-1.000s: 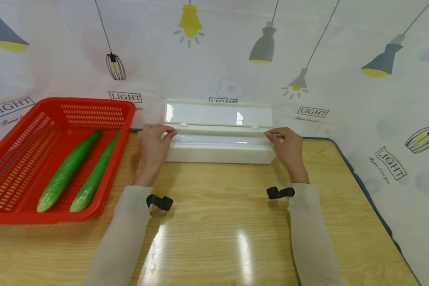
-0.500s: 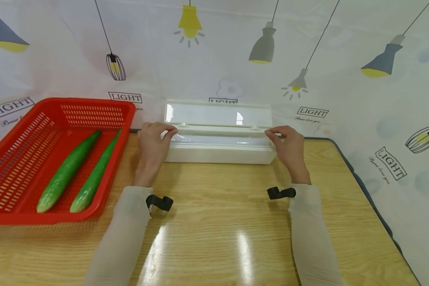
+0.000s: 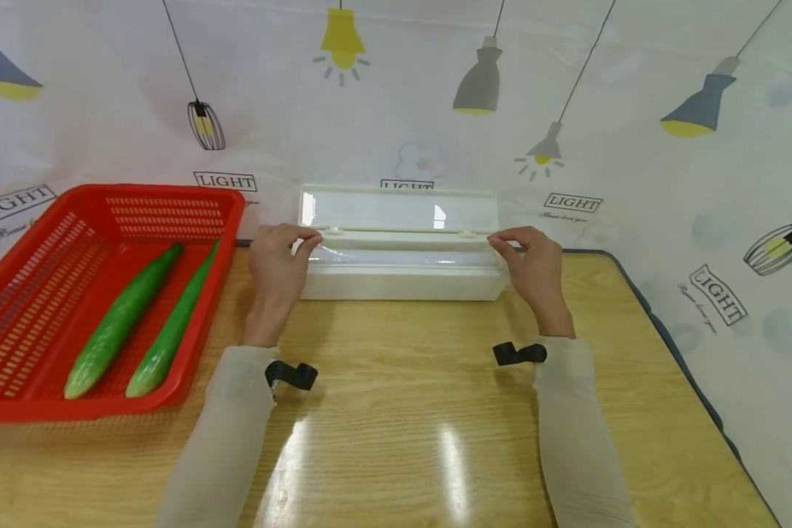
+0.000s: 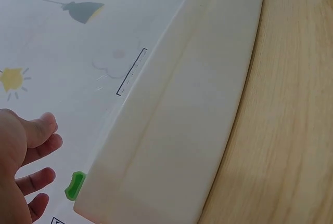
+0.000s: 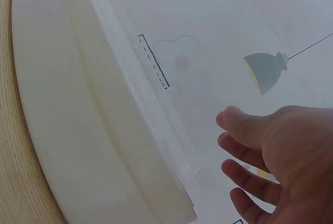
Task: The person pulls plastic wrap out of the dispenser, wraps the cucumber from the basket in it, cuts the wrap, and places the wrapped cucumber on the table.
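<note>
A long white cling film dispenser box [image 3: 402,287] stands against the back wall, its clear-windowed lid [image 3: 369,209] tilted up. Glossy transparent cling film [image 3: 396,257] shows across the box's opening. At the box's left end, my left hand [image 3: 279,268] pinches the film's edge between thumb and index finger. My right hand [image 3: 534,271] does the same at the right end. Both wrist views show thumb and index tips together and the other fingers loosely bent; the film itself is barely visible there. A small green piece [image 4: 75,185] sits at the box's end in the left wrist view.
Left of the box, a red plastic basket [image 3: 201,345] holds two cucumbers [image 3: 125,323]. Everything stands on a wood-grain table [image 3: 396,411]. Directly behind rises a white wall covering [image 3: 396,88] printed with lamps.
Both hands have risen slightly above the dispenser box, still pinching the film, the right one a little more. The head view has shifted slightly. The basket and cucumbers stay put.
</note>
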`<action>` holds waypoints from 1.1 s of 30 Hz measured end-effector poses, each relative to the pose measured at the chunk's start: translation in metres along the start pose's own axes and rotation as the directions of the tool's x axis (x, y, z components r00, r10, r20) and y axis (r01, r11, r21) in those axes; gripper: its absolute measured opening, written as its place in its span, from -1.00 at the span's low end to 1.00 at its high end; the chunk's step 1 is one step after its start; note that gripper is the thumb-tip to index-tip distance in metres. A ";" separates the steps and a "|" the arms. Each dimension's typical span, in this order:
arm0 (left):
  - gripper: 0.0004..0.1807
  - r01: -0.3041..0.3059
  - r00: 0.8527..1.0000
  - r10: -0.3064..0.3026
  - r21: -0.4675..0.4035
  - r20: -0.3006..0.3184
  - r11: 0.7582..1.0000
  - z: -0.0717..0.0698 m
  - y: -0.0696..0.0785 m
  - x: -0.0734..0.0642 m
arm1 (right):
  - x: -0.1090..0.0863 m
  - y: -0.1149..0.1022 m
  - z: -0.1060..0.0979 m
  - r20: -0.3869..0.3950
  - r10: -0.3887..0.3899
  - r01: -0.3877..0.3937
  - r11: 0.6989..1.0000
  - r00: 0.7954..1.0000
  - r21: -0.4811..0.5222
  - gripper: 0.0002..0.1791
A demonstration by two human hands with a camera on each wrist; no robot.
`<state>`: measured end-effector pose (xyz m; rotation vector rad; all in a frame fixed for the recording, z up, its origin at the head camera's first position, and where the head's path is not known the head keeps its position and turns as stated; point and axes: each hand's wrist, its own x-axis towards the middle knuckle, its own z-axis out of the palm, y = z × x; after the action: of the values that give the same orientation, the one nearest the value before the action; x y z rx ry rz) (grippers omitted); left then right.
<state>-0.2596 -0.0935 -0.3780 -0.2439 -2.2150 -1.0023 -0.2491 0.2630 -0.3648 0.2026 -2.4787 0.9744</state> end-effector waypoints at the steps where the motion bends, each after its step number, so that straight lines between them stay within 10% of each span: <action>1: -0.84 0.002 1.000 -0.002 0.000 -0.001 1.000 0.000 0.000 0.000 | 0.000 0.000 -0.001 -0.003 0.000 0.000 1.000 1.000 0.004 -0.73; 33: -0.85 -0.058 0.994 0.053 -0.046 -0.097 0.997 -0.008 0.012 0.000 | -0.002 -0.008 -0.013 -0.095 -0.083 0.086 0.996 0.992 0.025 -0.80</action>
<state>-0.2508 -0.0917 -0.3669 -0.2722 -2.0880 -1.0174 -0.2399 0.2656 -0.3528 0.2636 -2.3524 0.9631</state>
